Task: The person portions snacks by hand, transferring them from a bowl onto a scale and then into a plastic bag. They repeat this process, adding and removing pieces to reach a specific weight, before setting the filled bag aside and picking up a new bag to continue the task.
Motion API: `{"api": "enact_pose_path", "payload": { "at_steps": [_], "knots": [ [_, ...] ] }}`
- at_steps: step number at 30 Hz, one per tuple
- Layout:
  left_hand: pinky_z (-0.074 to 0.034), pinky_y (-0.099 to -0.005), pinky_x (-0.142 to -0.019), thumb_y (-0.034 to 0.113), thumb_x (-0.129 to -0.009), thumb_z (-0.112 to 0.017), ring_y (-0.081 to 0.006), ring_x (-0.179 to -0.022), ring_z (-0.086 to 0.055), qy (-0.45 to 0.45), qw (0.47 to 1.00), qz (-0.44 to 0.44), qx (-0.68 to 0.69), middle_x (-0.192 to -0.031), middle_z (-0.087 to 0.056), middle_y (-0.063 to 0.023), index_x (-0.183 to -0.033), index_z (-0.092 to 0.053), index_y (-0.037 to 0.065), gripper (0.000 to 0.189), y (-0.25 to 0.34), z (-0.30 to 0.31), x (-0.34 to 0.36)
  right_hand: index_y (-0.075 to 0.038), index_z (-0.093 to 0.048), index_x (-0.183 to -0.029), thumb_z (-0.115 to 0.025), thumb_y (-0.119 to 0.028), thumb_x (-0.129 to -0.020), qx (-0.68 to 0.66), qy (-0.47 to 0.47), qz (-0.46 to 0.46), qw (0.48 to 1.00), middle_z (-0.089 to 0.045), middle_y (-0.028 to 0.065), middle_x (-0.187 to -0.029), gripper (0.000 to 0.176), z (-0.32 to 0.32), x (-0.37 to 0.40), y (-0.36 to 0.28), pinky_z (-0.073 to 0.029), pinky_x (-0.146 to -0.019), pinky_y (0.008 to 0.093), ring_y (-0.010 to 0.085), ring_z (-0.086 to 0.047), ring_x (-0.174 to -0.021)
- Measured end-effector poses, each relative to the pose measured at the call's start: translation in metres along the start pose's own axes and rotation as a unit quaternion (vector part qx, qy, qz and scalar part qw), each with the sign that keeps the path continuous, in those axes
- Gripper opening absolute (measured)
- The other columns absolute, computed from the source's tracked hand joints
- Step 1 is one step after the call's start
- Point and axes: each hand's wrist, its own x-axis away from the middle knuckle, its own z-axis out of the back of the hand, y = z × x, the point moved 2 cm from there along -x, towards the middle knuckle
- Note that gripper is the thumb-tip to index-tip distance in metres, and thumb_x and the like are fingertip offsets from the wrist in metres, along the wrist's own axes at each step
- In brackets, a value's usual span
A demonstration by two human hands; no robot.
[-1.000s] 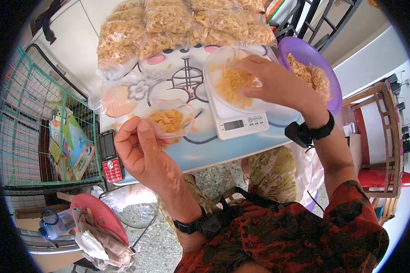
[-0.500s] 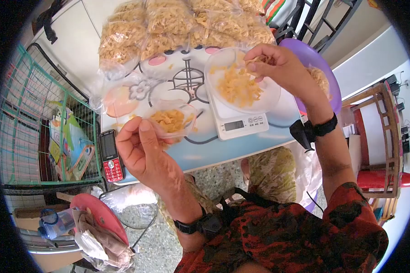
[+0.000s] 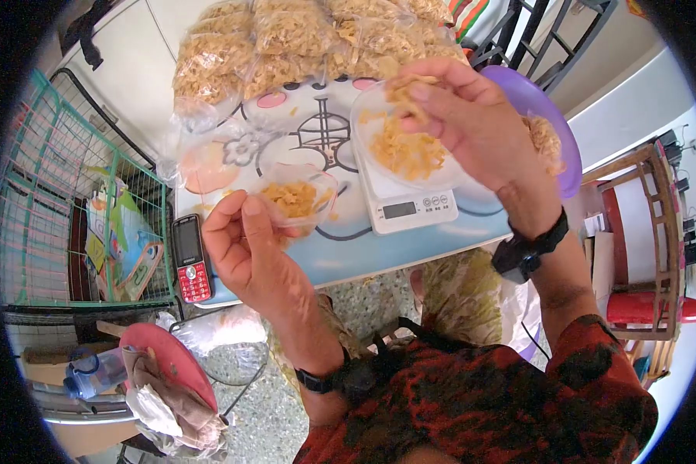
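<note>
My left hand [image 3: 259, 255] pinches the edge of a small clear plastic bag [image 3: 329, 203]. Yellow dried flakes [image 3: 294, 199] lie inside this bag, close above the table's front part. Over the far side of a translucent round bowl [image 3: 367, 143], my right hand [image 3: 472, 116] is closed on a small bunch of dried flakes [image 3: 400, 97]. More yellow flakes [image 3: 410, 151] are spread over the bottom of the bowl. Beneath it stands a white kitchen scale [image 3: 390, 219] with a small grey display.
Filled bags of flakes [image 3: 294, 35] are stacked along the table's far side. A purple basin [image 3: 568, 158] with more flakes is at the right. The red and black phone [image 3: 193, 271] lies at the table's left edge, beside a green wire cage [image 3: 93, 209].
My right hand has moved left and slightly away from me over the bowl, with the bunch of flakes in its fingers. My left hand keeps the bag in nearly the same place.
</note>
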Motion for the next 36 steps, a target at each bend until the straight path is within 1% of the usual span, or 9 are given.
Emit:
{"api": "enact_pose_path", "payload": {
  "at_steps": [3,6,9,13,18,24,30,33,36],
  "knots": [
    [-0.046,-0.0206,-0.053,0.008,-0.093,-0.061,-0.0084,-0.066,-0.054,0.006,1.000,-0.006,0.006,-0.084,-0.058,-0.0042,-0.106,-0.055,0.001,0.016,0.001,-0.001,-0.001,-0.004,-0.063,-0.108,-0.062,-0.014,-0.092,0.132,-0.045,0.038,0.989,-0.064,0.0074,-0.106,0.020,-0.053,0.000,0.005,-0.055,-0.075,0.0292,0.0178,-0.066,-0.093],
    [-0.046,-0.0207,-0.053,0.007,-0.094,-0.060,-0.0090,-0.063,-0.054,0.019,0.999,-0.004,0.029,-0.082,-0.058,-0.0057,-0.107,-0.054,0.000,0.016,0.002,0.001,-0.003,-0.006,-0.062,-0.103,-0.062,-0.010,-0.090,0.334,-0.112,0.211,0.912,-0.064,0.0047,-0.095,0.013,-0.088,0.004,0.017,-0.052,-0.072,0.0296,0.0155,-0.063,-0.087],
    [-0.047,-0.0209,-0.053,0.007,-0.094,-0.060,-0.0087,-0.063,-0.053,0.030,0.999,-0.004,0.027,-0.082,-0.058,-0.0056,-0.107,-0.054,-0.001,0.016,0.009,0.002,-0.003,-0.007,-0.061,-0.097,-0.062,-0.019,-0.085,0.371,-0.164,0.291,0.866,-0.060,0.0123,-0.085,0.017,-0.101,-0.002,0.046,-0.051,-0.071,0.0404,0.0325,-0.062,-0.080],
    [-0.049,-0.0220,-0.067,0.010,-0.093,-0.062,-0.0081,-0.077,-0.056,0.013,1.000,0.008,-0.012,-0.092,-0.059,-0.0035,-0.106,-0.056,0.002,0.016,0.009,0.011,-0.005,-0.006,-0.059,-0.093,-0.059,-0.018,-0.086,0.420,-0.224,0.223,0.851,-0.061,0.0139,-0.084,0.014,-0.104,-0.004,0.057,-0.050,-0.071,0.0433,0.0362,-0.062,-0.081],
    [-0.047,-0.0209,-0.057,0.008,-0.093,-0.061,-0.0076,-0.068,-0.054,0.009,1.000,0.007,0.019,-0.085,-0.058,-0.0043,-0.106,-0.054,0.000,0.016,0.011,0.008,-0.006,-0.003,-0.057,-0.093,-0.062,-0.022,-0.083,0.492,-0.195,0.081,0.845,-0.064,0.0181,-0.078,0.022,-0.118,-0.009,0.041,-0.049,-0.066,0.0491,0.0408,-0.063,-0.077],
    [-0.047,-0.0206,-0.059,0.011,-0.094,-0.062,-0.0077,-0.071,-0.055,0.025,0.999,0.019,0.037,-0.086,-0.059,-0.0033,-0.106,-0.055,0.002,0.017,0.011,0.012,-0.007,-0.001,-0.060,-0.089,-0.061,-0.024,-0.083,0.472,-0.188,0.125,0.852,-0.064,0.0192,-0.074,0.024,-0.118,-0.009,0.041,-0.049,-0.065,0.0494,0.0419,-0.063,-0.075],
    [-0.046,-0.0208,-0.058,0.013,-0.094,-0.062,-0.0087,-0.071,-0.054,0.006,0.998,0.042,0.053,-0.083,-0.058,-0.0033,-0.107,-0.054,0.004,0.018,0.005,0.010,-0.005,-0.003,-0.059,-0.095,-0.062,-0.020,-0.084,0.479,-0.278,0.206,0.807,-0.064,0.0135,-0.083,0.020,-0.106,-0.014,0.037,-0.050,-0.066,0.0366,0.0282,-0.065,-0.075],
    [-0.046,-0.0220,-0.056,0.011,-0.094,-0.060,-0.0099,-0.069,-0.053,0.004,0.994,0.049,0.093,-0.082,-0.057,-0.0036,-0.107,-0.053,0.004,0.017,0.002,0.009,-0.006,-0.002,-0.060,-0.086,-0.061,-0.023,-0.081,0.423,-0.226,0.045,0.876,-0.066,0.0195,-0.083,0.022,-0.107,-0.012,0.019,-0.051,-0.070,0.0413,0.0366,-0.065,-0.079],
    [-0.045,-0.0230,-0.056,0.010,-0.095,-0.059,-0.0107,-0.068,-0.052,-0.004,0.991,0.053,0.125,-0.082,-0.057,-0.0037,-0.108,-0.052,0.004,0.016,0.002,0.008,-0.006,-0.001,-0.061,-0.088,-0.062,-0.020,-0.080,0.439,-0.212,0.028,0.873,-0.067,0.0191,-0.082,0.020,-0.106,-0.008,0.008,-0.051,-0.070,0.0395,0.0338,-0.067,-0.078]
  ]
}}
